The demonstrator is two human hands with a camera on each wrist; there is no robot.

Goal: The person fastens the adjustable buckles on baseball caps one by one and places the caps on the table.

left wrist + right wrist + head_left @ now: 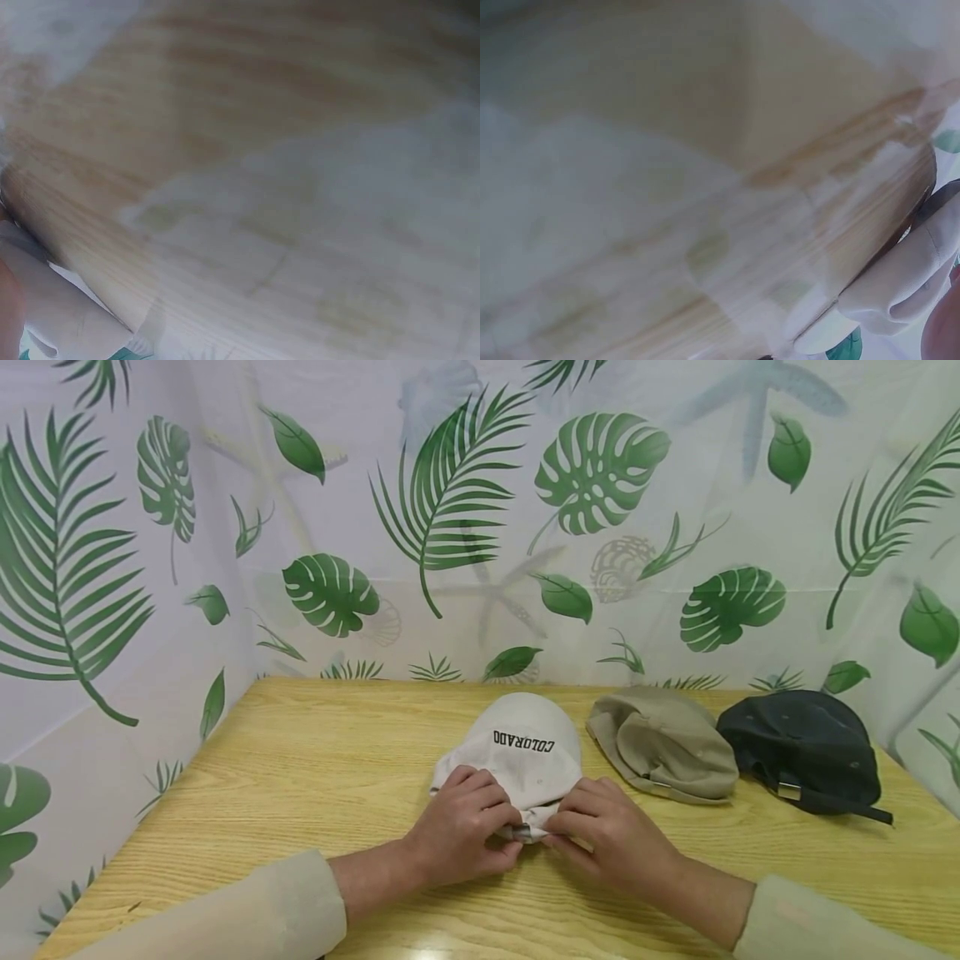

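Observation:
A white cap [525, 768] with dark COLORADO lettering lies on the wooden table in the head view, its lettering upside down to me. My left hand [467, 822] pinches the cap's back strap beside a small metal buckle [521, 832]. From the other side, my right hand [609, 825] pinches the strap with thumb and fingers. The fingers partly hide the strap. Part of a pale cap [900, 281] shows at the lower right of the right wrist view, near a blurred fingertip [941, 330]. Mostly blurred tabletop fills the left wrist view.
A khaki cap [663, 743] lies right of the white one. Beyond it is a black cap [806, 747] with a metal buckle and a strap end sticking out. A leaf-patterned curtain [465, 635] stands behind the table [322, 760] and along its sides.

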